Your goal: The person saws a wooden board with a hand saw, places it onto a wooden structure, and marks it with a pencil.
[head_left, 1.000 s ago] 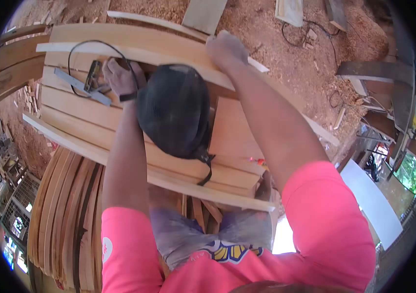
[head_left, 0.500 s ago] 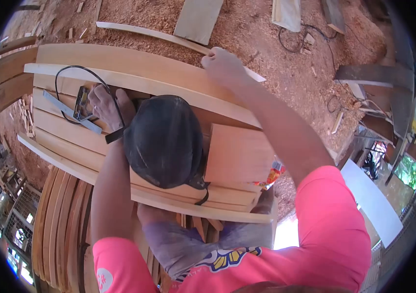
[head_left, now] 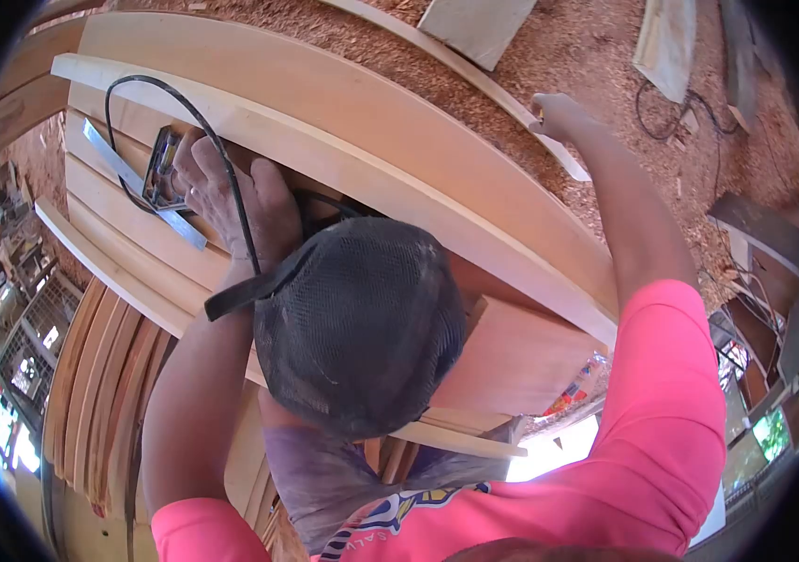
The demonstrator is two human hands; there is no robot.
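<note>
On top of the stack of boards [head_left: 343,122], my left hand [head_left: 231,201] lies flat with fingers spread, pressing down on a small metal-framed power tool [head_left: 163,169] and touching its black cord [head_left: 184,103]. A flat metal bar [head_left: 141,183] runs under the tool at an angle across the boards. My right hand [head_left: 559,117] is stretched to the far edge of the stack, fingers curled over the rim of the long top board [head_left: 437,159]; what its fingertips pinch, if anything, I cannot tell.

Progress, as judged: the tool is set on the wood and steadied, but no fresh cut or mark shows around it, so the working pass appears not yet done. The top board sits somewhat askew to the ones below.

Edges and room: the stack ends close beyond my right hand, where a thin strip [head_left: 474,80] lies on the sawdust-covered floor [head_left: 587,47]. To the left, more curved boards [head_left: 99,375] stand on edge just beside the stack. A dark mesh cap [head_left: 357,323] blocks the near middle of the stack. The cord loops loosely over the boards near the tool, close to my left wrist.
</note>
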